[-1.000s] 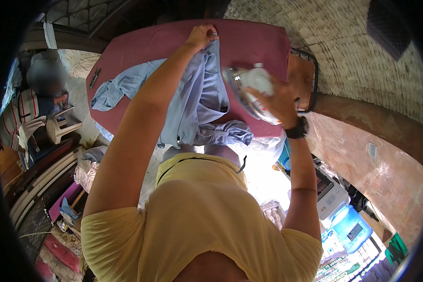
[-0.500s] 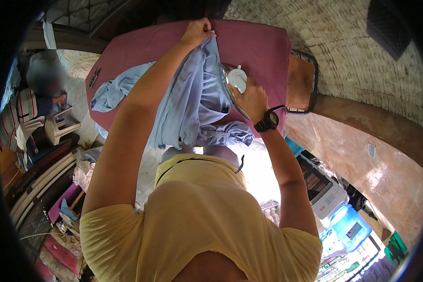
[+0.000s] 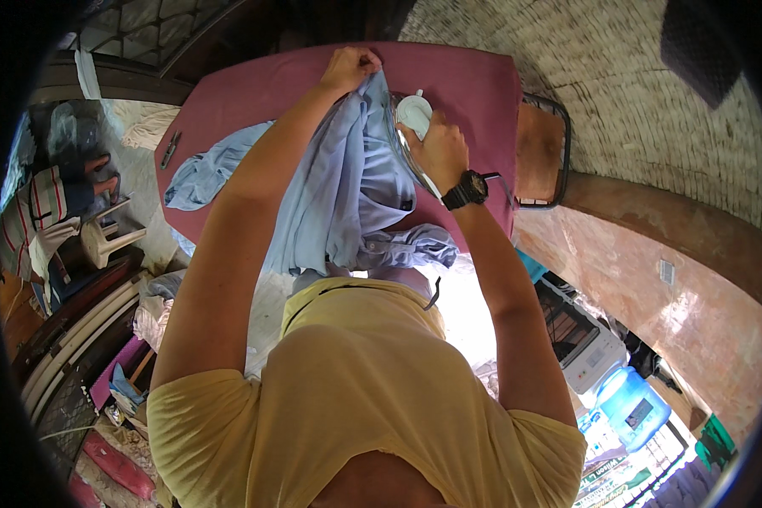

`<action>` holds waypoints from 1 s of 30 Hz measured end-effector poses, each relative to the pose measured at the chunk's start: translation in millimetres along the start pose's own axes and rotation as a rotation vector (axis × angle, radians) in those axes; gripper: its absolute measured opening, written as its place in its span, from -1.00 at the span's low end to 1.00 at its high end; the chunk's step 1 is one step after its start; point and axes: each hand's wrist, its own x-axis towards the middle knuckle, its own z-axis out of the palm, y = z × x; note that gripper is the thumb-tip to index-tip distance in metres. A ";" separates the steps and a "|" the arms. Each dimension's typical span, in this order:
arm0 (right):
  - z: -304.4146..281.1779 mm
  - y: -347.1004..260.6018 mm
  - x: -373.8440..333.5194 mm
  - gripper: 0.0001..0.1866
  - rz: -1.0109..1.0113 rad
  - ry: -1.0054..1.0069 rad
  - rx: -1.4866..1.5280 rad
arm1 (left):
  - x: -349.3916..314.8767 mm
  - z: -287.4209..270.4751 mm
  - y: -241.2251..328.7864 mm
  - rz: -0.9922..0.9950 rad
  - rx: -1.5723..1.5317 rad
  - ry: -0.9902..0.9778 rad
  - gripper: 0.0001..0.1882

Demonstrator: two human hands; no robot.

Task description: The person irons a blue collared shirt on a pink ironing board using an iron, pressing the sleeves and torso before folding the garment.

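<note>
A light blue garment (image 3: 334, 182) lies over the maroon ironing board (image 3: 271, 76), its lower folds hanging off the near edge. At the far end my left hand (image 3: 350, 69) is closed, pinching the garment's upper corner. My right hand (image 3: 442, 152) grips a clothes iron with a whitish top (image 3: 415, 110) and a shiny metal edge. The iron lies along the right edge of the garment; how much of its soleplate touches the cloth is hidden. A bunched, darker blue part of cloth (image 3: 415, 245) sits at the board's near edge.
More crumpled blue cloth (image 3: 216, 165) and a small dark object (image 3: 171, 148) are on the board's left. A brown panel in a black frame (image 3: 540, 151) adjoins the right end. At far left, a person's legs (image 3: 93, 182) show near a stool (image 3: 102, 241). A blue water jug (image 3: 631, 406) stands lower right.
My right hand has moved slightly left and away from me with the iron, whose metal edge shows more. My left hand, still pinching the garment, has shifted slightly left and nearer.
</note>
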 end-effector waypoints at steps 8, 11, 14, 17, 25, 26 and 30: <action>-0.3 -16.9 32.8 -0.43 0.078 -0.005 0.003 | 4.3 -1.2 2.8 -0.128 0.000 -0.007 -0.86; 0.8 -21.1 37.9 -0.43 0.065 0.016 0.015 | 7.1 -3.4 -8.2 -0.107 -0.040 -0.024 -0.84; 3.1 -18.5 44.9 -0.42 0.052 0.017 0.038 | 9.8 -5.3 -7.8 -0.079 -0.059 -0.056 -0.86; 3.1 -23.9 50.0 -0.42 0.073 0.008 0.026 | 10.5 -3.6 -16.3 -0.068 -0.066 -0.016 -0.89; -3.0 -24.7 48.7 -0.45 0.095 -0.044 0.052 | 6.9 -1.7 -13.5 -0.051 -0.061 0.037 -0.82; -2.5 -26.2 50.5 -0.46 0.100 -0.039 0.046 | 7.2 -1.9 -14.3 -0.046 -0.062 0.044 -0.81; 2.1 -19.1 46.0 -0.45 0.060 -0.027 0.057 | 7.1 -1.8 -21.8 -0.040 -0.057 0.056 -0.79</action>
